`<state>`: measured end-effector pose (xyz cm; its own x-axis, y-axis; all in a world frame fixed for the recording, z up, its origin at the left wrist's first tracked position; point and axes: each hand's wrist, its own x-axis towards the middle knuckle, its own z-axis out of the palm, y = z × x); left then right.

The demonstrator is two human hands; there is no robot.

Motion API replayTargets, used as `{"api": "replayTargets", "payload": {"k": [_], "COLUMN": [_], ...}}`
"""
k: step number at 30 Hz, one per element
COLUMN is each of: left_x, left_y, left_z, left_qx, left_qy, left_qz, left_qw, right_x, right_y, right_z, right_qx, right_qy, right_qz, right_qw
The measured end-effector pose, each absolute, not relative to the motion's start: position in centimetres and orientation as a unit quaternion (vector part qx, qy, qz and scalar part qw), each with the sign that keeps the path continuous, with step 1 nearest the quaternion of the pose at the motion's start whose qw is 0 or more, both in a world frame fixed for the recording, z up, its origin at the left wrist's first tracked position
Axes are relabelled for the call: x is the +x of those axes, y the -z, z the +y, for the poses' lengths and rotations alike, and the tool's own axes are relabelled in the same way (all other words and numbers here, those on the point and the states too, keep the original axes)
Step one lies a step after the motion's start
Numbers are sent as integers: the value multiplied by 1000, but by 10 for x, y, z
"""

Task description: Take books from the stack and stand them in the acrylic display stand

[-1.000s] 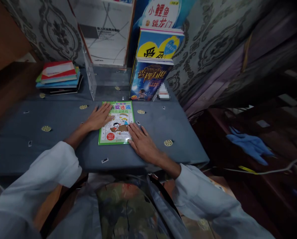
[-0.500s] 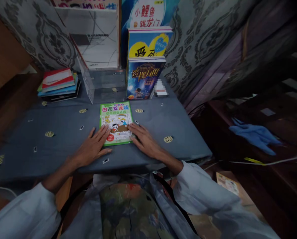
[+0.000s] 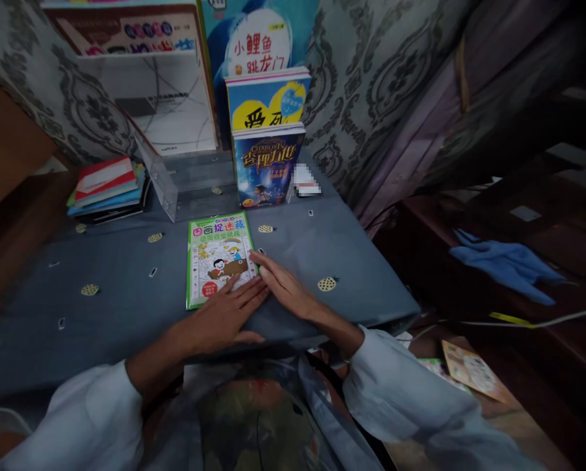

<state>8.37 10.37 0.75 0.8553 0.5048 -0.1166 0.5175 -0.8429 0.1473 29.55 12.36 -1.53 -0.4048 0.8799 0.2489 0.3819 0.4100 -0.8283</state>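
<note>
A thin picture book [image 3: 218, 252] with a green border and Chinese lettering lies face up on the dark blue-grey tablecloth [image 3: 121, 327]. Across its lower right part rests my left hand [image 3: 227, 313], fingers stretched out and partly covering the bottom edge. My right hand [image 3: 284, 282] lies at the book's right edge, flat with fingers extended. The fingertips of the left hand meet the right hand near the lower right corner. Neither hand grips anything.
Behind the book stands a clear stand [image 3: 158, 180] with several upright books [image 3: 268, 167]. A pile of books [image 3: 107, 186] lies at the left. Beyond the table's right edge are a blue cloth [image 3: 506, 261], a white cable [image 3: 572, 318] and booklets [image 3: 477, 369] lower down.
My left hand has moved right from the book's left edge across its lower part, up to my right hand. My right hand stays by the right edge. The view has shifted slightly.
</note>
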Motion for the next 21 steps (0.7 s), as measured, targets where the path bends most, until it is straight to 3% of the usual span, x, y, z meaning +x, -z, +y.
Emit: {"api": "replayTargets", "payload": {"k": [6, 11, 21], "left_x": [76, 57, 44], "left_y": [-11, 5, 27], "left_z": [133, 165, 183], "left_qx": [955, 932, 878], "left_qy": [-25, -64, -107], "left_qz": [268, 346, 466], "left_qw": [127, 86, 25], "right_x": [295, 270, 251], "right_y": [9, 7, 15], "right_z": [140, 186, 251], "right_qx": [-402, -378, -503], "right_qy": [-293, -250, -143], "right_qz": [-808, -857, -842], "right_qw": [316, 243, 134]}}
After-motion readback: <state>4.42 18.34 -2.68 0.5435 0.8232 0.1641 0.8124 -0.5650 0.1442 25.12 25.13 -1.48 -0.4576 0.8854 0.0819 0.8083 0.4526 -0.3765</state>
